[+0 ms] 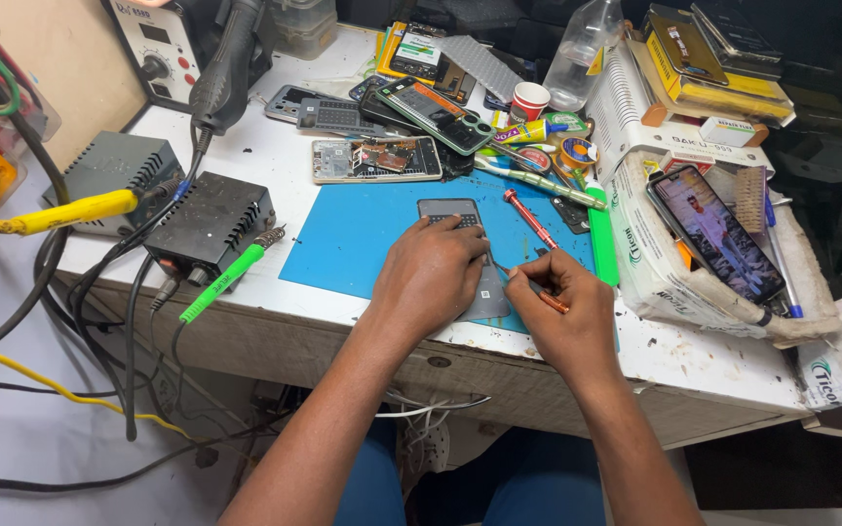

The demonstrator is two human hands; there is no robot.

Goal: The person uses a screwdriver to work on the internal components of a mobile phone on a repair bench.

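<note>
phone (455,219) flat, face down on blue mat (343,244), near bench (694,365) front edge; long axis running away from the body, top end far, bottom end toward the lap

left hand (431,278) spread flat over the phone's middle and lower part, palm down, fingers (465,239) wide, pressing rather than gripping; only the far end of the phone showing beyond the knuckles

right hand (562,312) just beside, at the phone's lower right edge, closed narrow around a thin orange tool (550,300); tip aimed left toward the phone's side, contact point hidden behind the fingers, cannot tell whether touching

phone lying directly under the left, just left of the right; left nearer, already on it; right coming in across the short axis, square to the long edge

red screwdriver (530,218) loose on mat just beyond the right hand, apart from both

opened phone with board showing (377,159) past the mat's far edge; green soldering iron (221,278) by black box (209,226) well to the left; lit phone (713,232) propped at right
</note>
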